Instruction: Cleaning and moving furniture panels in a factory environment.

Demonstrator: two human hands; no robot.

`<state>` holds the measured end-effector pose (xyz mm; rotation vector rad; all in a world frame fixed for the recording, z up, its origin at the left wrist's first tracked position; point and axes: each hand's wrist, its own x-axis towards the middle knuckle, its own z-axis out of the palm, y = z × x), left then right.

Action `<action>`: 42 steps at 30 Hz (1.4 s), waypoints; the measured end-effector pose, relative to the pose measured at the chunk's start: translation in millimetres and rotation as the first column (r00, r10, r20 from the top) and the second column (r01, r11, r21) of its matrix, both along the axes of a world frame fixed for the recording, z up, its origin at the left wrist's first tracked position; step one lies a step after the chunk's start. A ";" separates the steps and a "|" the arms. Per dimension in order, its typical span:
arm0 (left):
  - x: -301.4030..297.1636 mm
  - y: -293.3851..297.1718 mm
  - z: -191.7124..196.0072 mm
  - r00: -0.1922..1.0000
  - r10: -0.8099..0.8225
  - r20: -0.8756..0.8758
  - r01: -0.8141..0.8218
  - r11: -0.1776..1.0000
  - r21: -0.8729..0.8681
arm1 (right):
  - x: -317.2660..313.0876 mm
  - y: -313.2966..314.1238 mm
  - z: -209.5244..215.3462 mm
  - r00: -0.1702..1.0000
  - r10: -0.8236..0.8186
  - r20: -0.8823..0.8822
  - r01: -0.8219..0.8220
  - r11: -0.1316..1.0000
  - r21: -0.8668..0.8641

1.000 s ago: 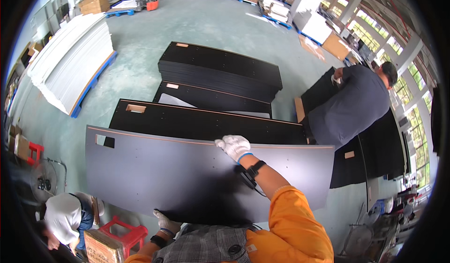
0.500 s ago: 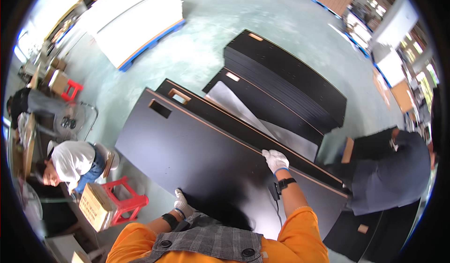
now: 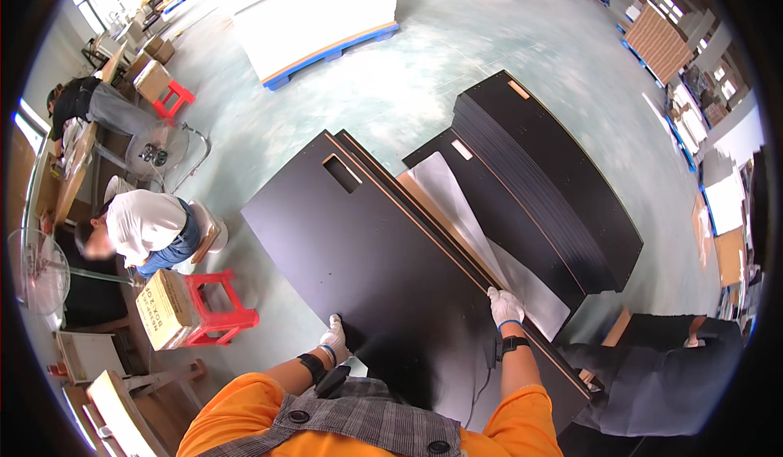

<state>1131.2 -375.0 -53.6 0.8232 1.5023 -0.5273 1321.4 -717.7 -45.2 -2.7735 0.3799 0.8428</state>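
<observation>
A large black panel (image 3: 367,237) with a rectangular cutout near its far left end lies across in front of me. My left hand (image 3: 334,339), in a white glove, grips its near edge with the thumb on top; the fingers underneath are hidden. At the far long edge, my gloved right hand (image 3: 506,306) is closed on the panel's rim. A second black panel (image 3: 349,141) lies directly under it, showing as a thin strip along the far side. Beyond these is a whitish sheet (image 3: 457,200) on a lower black panel (image 3: 497,200).
A tall stack of black panels (image 3: 555,188) stands beyond. A co-worker in dark clothing (image 3: 661,375) bends at the right, a hand near the panel's end. Another person (image 3: 151,225) sits at the left by a carton (image 3: 167,310) and a red stool (image 3: 224,310). White sheets (image 3: 318,17) rest on a blue pallet.
The upper panel and the one beneath have come closer together, nearly lined up. Both my hands keep their hold. My view has swung left, so the surroundings sit farther right.
</observation>
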 end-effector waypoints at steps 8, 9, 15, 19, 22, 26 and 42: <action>5.9 1.3 -30.1 0.987 0.058 -0.149 -0.056 0.998 0.016 | 0.2 -9.1 -8.4 0.996 -0.022 0.081 0.019 0.999 0.042; -3.6 4.6 -47.7 0.995 -0.009 -0.096 0.012 1.000 0.029 | -4.4 -9.8 -10.7 0.997 -0.008 0.081 0.005 0.999 0.043; -37.0 31.0 -113.0 0.475 -0.880 -0.022 0.852 0.454 0.262 | 0.5 33.3 16.8 0.934 0.357 0.019 -0.317 0.852 -0.417; -5.7 13.2 -76.4 0.132 -0.986 -0.099 0.878 0.070 0.473 | -4.1 -9.1 -22.6 0.881 0.302 0.364 -0.232 0.947 -0.222; -21.6 20.7 -123.5 0.833 -0.497 0.244 0.422 0.855 0.301 | 1.7 7.7 -29.0 0.960 0.165 0.225 -0.162 0.986 -0.034; -51.9 35.3 -197.3 0.809 -0.565 0.164 0.462 0.782 0.418 | 3.5 20.7 -34.2 0.947 0.207 0.245 -0.216 0.976 0.012; 4.4 -10.7 -115.8 0.974 0.114 0.195 -0.074 0.977 -0.201 | 22.9 -30.8 -45.8 0.969 0.202 0.139 -0.208 0.978 0.028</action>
